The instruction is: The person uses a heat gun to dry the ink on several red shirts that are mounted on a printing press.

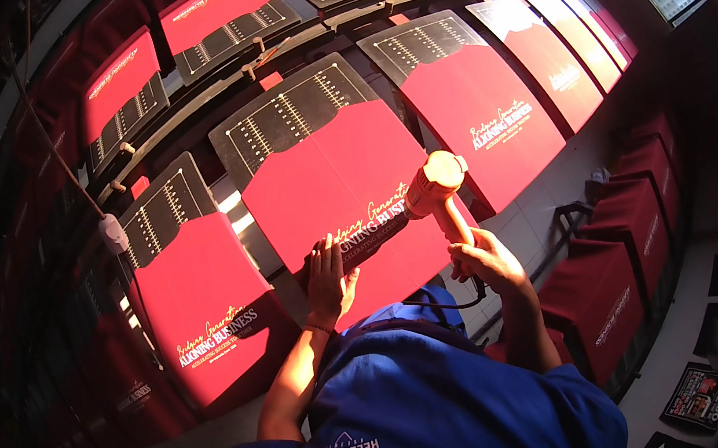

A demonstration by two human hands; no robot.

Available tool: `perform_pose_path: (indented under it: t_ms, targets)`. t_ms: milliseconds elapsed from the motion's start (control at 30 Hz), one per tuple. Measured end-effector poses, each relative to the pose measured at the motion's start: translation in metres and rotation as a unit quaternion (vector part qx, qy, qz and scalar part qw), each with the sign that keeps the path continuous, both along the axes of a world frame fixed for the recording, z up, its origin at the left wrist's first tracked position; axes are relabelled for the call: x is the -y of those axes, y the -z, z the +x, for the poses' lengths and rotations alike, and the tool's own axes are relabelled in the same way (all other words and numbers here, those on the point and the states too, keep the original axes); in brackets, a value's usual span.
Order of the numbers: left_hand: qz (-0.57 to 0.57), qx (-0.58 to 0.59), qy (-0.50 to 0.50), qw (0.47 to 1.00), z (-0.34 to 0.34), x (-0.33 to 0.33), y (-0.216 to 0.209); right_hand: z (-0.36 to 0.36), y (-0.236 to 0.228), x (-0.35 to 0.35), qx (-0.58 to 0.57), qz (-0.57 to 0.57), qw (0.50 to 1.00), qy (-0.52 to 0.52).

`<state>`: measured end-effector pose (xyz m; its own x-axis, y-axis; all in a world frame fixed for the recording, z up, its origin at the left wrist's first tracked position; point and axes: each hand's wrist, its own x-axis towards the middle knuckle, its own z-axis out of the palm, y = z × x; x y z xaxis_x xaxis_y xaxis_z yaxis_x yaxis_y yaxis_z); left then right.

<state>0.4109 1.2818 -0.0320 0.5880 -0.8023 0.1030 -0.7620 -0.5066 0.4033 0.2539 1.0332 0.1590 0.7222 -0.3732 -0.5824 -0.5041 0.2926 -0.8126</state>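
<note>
An orange blower (437,178) is gripped by the curled right hand (489,260), nozzle (413,208) aimed toward eight o'clock over red fabric (331,170); at the fabric's seven o'clock, the left hand (328,282) is laid open, empty.

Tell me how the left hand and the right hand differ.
The left hand lies on the red printed sheet with its fingers extended, while the right hand curls around the grip of the orange blower. The left wrist wears a thin band; none shows at the right wrist. Neither hand wears a glove.
</note>
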Motion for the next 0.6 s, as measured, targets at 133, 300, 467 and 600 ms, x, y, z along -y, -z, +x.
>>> perform_pose_path:
  t_ms: [133,300,467,600]
  targets:
    - [-0.019,-0.008,-0.003,1.000,-0.005,-0.003,-0.004,0.001,0.000,-0.006,-0.001,0.002,1.000,-0.007]
    - [-0.017,-0.023,-0.021,0.999,-0.001,0.003,-0.009,0.006,-0.007,-0.009,-0.021,0.038,0.999,-0.030]
    - [-0.011,-0.005,-0.014,1.000,0.002,0.002,-0.006,0.004,0.000,-0.022,0.008,0.005,0.998,-0.059]
    - [-0.024,-0.009,-0.011,1.000,-0.003,-0.003,-0.005,0.005,0.000,-0.019,-0.006,0.033,0.997,-0.064]
